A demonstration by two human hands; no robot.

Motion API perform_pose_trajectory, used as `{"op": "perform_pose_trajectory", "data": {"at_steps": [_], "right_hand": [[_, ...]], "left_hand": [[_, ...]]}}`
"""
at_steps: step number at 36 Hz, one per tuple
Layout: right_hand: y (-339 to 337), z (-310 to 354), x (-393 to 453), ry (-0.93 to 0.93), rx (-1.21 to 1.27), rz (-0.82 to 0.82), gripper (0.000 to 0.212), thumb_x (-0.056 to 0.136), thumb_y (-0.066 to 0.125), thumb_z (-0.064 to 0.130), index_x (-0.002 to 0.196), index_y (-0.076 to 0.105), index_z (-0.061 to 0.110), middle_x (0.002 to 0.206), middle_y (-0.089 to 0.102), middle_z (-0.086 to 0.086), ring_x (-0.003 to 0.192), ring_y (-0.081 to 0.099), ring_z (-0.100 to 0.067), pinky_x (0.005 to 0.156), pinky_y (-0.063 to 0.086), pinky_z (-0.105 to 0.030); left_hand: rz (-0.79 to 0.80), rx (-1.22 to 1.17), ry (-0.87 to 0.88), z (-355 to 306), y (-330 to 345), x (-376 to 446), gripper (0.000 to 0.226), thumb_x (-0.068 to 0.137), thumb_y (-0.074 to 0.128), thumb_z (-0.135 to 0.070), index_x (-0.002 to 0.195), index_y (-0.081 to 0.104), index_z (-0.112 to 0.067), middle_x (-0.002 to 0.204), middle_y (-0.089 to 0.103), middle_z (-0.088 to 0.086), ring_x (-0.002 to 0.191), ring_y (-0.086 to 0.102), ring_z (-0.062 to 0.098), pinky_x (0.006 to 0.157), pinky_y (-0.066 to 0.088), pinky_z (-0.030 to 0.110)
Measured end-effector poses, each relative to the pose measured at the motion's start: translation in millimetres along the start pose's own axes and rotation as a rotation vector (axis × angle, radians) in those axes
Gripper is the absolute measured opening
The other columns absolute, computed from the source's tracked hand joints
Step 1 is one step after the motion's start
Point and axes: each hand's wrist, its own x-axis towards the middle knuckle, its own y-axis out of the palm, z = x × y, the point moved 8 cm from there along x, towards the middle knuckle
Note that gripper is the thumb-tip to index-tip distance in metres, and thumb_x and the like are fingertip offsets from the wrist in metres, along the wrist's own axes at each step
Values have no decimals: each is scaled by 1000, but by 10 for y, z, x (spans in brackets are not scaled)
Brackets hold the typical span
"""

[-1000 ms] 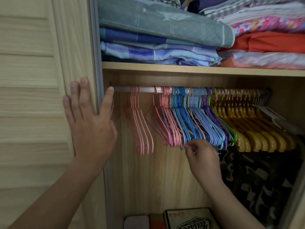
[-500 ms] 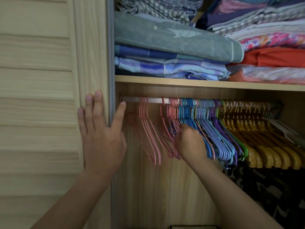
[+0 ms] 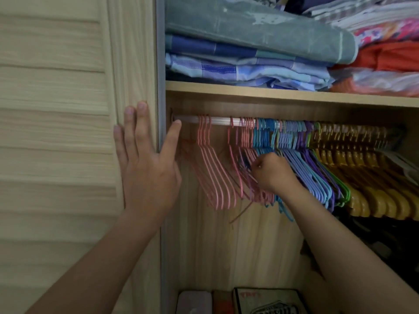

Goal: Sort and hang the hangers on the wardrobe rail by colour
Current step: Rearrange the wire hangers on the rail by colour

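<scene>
Our left hand (image 3: 148, 175) lies flat on the door (image 3: 68, 132), fingers straight. Our right hand (image 3: 273, 172) curls among the pink hangers (image 3: 244, 175) under the rail (image 3: 221, 121); we cannot tell whether its fingers grip one.

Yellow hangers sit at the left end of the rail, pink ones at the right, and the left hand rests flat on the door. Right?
Not quite. The head view shows the yellow hangers at the right end of the rail, pink hangers at the left. The left hand does rest flat on the door.

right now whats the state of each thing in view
wardrobe door: slid open, left hand flat on it
right hand: fingers curled among pink hangers
rail: hung by colour, pink to yellow
folded linens: stacked on shelf
</scene>
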Motion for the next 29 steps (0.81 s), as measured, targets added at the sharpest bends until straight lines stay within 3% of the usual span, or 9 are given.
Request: {"op": "perform_pose_trajectory", "data": {"at_steps": [4, 8, 11, 14, 17, 21, 25, 27, 29], "right_hand": [[148, -203, -549, 36, 61, 89, 16, 92, 61, 18, 99, 75, 21, 99, 73, -7, 94, 66, -30, 72, 49, -30], [646, -587, -1465, 129, 212, 141, 9, 95, 62, 20, 99, 68, 25, 67, 65, 5, 65, 66, -14, 60, 52, -30], [968, -887, -2053, 208, 313, 151, 15, 99, 60, 17, 89, 67, 27, 64, 67, 7, 58, 67, -3, 54, 53, -26], [1163, -1122, -2408, 246, 359, 197, 17, 101, 58, 16, 89, 68, 24, 64, 69, 5, 56, 67, -2, 48, 55, -23], [1142, -1274, -2570, 276, 496, 236, 20, 102, 57, 17, 86, 68, 22, 65, 69, 0, 62, 71, -11, 45, 57, -31], [1015, -1312, -2635, 299, 808, 342, 19, 104, 51, 11, 94, 67, 7, 67, 65, -6, 71, 74, -28, 45, 55, -32], [939, -1522, -2567, 349, 980, 296, 20, 104, 48, 12, 94, 63, 3, 68, 63, -13, 68, 73, -30, 41, 50, -27], [998, -1627, -2530, 424, 1037, 255, 19, 104, 49, 11, 93, 62, 3, 71, 61, -19, 63, 72, -25, 40, 49, -25], [1186, -1783, -2535, 518, 949, 202, 15, 103, 54, 14, 96, 63, 5, 81, 65, -17, 73, 72, -24, 50, 55, -26]], "left_hand": [[24, -42, 22, -21, -12, -38, 67, 87, 52, 5, 150, 51, -17, 162, 18, 35, 153, 14, 51, 126, 10, 60], [33, -219, 18, -34, -104, -440, 67, 85, 45, 17, 146, 55, -10, 158, 20, 36, 150, 15, 55, 126, 13, 59], [90, -429, -23, -159, -272, -1233, 60, 82, 49, 11, 139, 60, -4, 152, 32, 31, 147, 29, 43, 123, 26, 50], [513, -691, -328, -294, 13, -2585, 51, 88, 49, -4, 134, 56, -23, 137, 54, 3, 129, 48, 8, 112, 37, 23], [1124, -789, -850, -434, 382, -4192, 43, 91, 61, -13, 131, 56, -29, 138, 61, -5, 127, 58, 15, 108, 47, 35], [1668, -833, -1022, -675, 220, -5277, 60, 90, 76, -27, 137, 40, -38, 137, 49, -14, 126, 55, 14, 102, 48, 32], [1664, -806, -1128, -418, 169, -5392, 12, 98, 67, -38, 109, 68, -37, 112, 74, -5, 104, 71, 13, 94, 57, 34], [1654, -777, -1274, -281, 163, -5426, 20, 103, 58, -29, 94, 73, -20, 92, 78, 0, 82, 74, 11, 75, 58, 26], [1655, -837, -1442, -221, 165, -5459, 26, 98, 61, -26, 84, 74, -8, 77, 76, 7, 65, 72, 15, 67, 59, 30]]}}
